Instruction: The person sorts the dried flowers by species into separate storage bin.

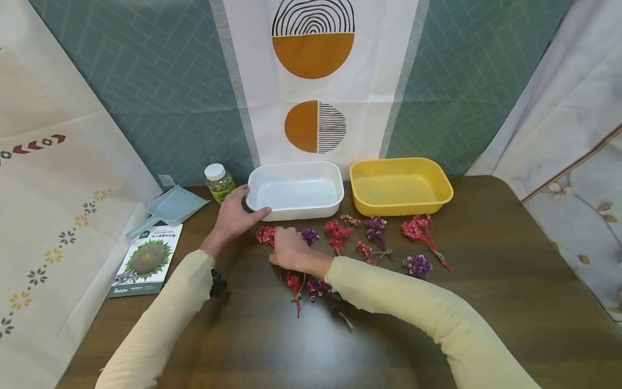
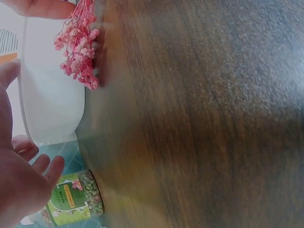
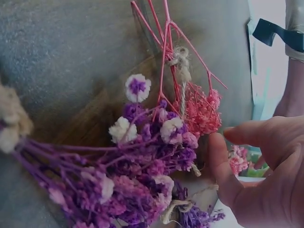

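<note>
My left hand (image 1: 235, 216) holds the left front corner of the white basin (image 1: 293, 215), with the thumb along its front rim and the fingers at its left end. My right hand (image 1: 296, 250) is just in front of that basin, pinching a pink dried-flower bunch (image 1: 265, 236) whose blossoms point left. In the left wrist view those pink blossoms (image 2: 78, 50) hang below a fingertip. Around the right hand lie more tied bunches: a purple one (image 1: 309, 236), a red one (image 1: 293, 283) and another purple one (image 1: 318, 288). Its forearm partly covers some.
Right of the white basin stands a yellow basin (image 1: 400, 209). More red bunches (image 1: 420, 231) and purple bunches (image 1: 417, 266) lie in front. At the left are a lidded jar (image 1: 221, 183), a light-blue dustpan (image 1: 175, 205) and a sunflower-seed packet (image 1: 146, 262).
</note>
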`<control>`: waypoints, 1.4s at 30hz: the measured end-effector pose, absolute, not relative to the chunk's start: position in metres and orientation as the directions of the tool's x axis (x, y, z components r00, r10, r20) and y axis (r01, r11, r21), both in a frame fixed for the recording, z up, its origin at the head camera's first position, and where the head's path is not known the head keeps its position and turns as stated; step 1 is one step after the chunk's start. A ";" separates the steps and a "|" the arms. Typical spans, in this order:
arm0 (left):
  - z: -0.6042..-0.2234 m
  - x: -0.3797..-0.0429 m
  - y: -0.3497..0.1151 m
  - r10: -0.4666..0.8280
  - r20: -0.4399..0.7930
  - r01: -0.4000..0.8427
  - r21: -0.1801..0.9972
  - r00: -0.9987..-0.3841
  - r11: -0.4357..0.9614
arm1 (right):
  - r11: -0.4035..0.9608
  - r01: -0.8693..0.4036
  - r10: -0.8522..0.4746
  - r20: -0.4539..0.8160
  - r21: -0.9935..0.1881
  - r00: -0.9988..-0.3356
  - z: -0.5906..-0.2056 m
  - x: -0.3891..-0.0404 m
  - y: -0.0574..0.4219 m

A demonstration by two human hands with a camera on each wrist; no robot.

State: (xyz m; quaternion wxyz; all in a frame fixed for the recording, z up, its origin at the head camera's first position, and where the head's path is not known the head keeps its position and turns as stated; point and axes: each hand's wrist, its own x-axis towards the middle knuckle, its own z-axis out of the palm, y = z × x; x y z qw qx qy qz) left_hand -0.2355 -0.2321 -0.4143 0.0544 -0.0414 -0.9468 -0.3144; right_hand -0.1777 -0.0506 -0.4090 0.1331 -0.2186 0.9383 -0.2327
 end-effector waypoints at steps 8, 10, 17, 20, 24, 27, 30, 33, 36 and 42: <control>-0.416 -0.235 -0.233 0.051 0.150 0.130 0.586 -0.987 0.800 | 0.778 -0.341 -0.469 -0.127 -0.527 -0.874 -0.416 -0.177 -0.051; -0.416 -0.235 -0.233 0.054 0.151 0.134 0.587 -0.987 0.799 | 0.779 -0.340 -0.469 -0.129 -0.528 -0.874 -0.417 -0.177 -0.051; -0.418 -0.236 -0.233 0.053 0.160 0.138 0.585 -0.986 0.799 | 0.788 -0.327 -0.455 -0.135 -0.521 -0.880 -0.417 -0.176 -0.052; -0.418 -0.236 -0.233 0.055 0.160 0.139 0.584 -0.986 0.800 | 0.781 -0.327 -0.461 -0.137 -0.533 -0.877 -0.417 -0.175 -0.052; -0.416 -0.235 -0.233 0.054 0.155 0.136 0.582 -0.986 0.802 | 0.768 -0.365 -0.493 -0.122 -0.525 -0.861 -0.414 -0.173 -0.050; -0.415 -0.235 -0.232 0.052 0.151 0.131 0.581 -0.987 0.803 | 0.754 -0.418 -0.531 -0.094 -0.507 -0.842 -0.410 -0.169 -0.048; -0.415 -0.235 -0.233 0.050 0.146 0.127 0.581 -0.988 0.804 | 0.745 -0.464 -0.561 -0.073 -0.480 -0.825 -0.406 -0.166 -0.045; -0.416 -0.235 -0.233 0.047 0.139 0.120 0.579 -0.989 0.807 | 0.744 -0.489 -0.577 -0.069 -0.455 -0.814 -0.403 -0.164 -0.043; -0.416 -0.235 -0.233 0.046 0.134 0.115 0.575 -0.990 0.810 | 0.743 -0.497 -0.586 -0.076 -0.448 -0.807 -0.399 -0.163 -0.041; -0.416 -0.235 -0.234 0.051 0.136 0.121 0.580 -0.989 0.806 | 0.728 -0.504 -0.606 -0.093 -0.464 -0.790 -0.392 -0.160 -0.034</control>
